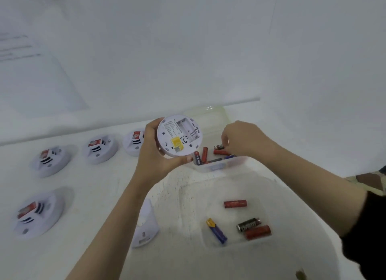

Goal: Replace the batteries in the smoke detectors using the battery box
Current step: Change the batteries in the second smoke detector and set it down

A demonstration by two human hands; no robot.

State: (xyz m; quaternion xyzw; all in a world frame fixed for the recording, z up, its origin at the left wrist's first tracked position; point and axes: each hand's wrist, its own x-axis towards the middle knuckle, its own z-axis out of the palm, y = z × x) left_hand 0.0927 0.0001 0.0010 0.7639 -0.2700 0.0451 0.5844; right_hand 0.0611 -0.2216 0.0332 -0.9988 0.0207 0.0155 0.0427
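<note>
My left hand (154, 152) grips a round white smoke detector (179, 135) by its rim, back side up, so its empty battery bay and a yellow label show. Just right of it stands the clear battery box (217, 166) with several red, black and blue batteries inside. My right hand (240, 139) reaches into the box and its fingertips pinch a black battery (219, 147) above a red battery (221, 152). A loose white cover plate (146, 227) lies on the table under my left forearm.
Several other smoke detectors lie on the white table at the left, such as one (51, 159) and another (37, 212). A white basin (188, 196) in front of me holds several loose batteries, among them a red one (235, 203). A white wall rises behind.
</note>
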